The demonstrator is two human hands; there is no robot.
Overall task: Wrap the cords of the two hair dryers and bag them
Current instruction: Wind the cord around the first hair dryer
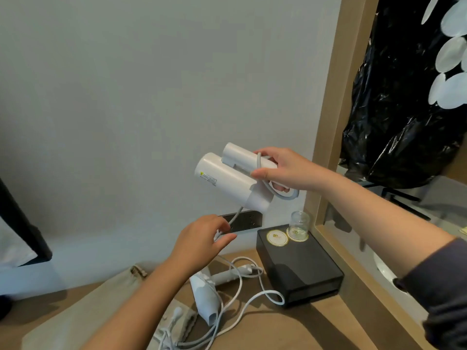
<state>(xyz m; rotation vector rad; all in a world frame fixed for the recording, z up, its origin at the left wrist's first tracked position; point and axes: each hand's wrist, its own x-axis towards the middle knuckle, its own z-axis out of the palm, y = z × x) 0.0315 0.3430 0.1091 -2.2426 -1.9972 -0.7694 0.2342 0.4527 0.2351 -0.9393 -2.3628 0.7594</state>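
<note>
Clearly the first wrap is under way in the head view: the right hand [285, 170] grips the raised, folded dryer [225, 183] with one loop of cord [258, 161] under its fingers, while the left hand [202, 238] pinches the slack just below. Next, I judge, the left must carry that cord up round the body; the second dryer [204, 296] lies unwrapped on the counter [290, 329] beside the bag [83, 306].

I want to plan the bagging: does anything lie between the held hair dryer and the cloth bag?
Yes. The second hair dryer and its loose cord lie beside the bag, the cord partly over it.
</note>
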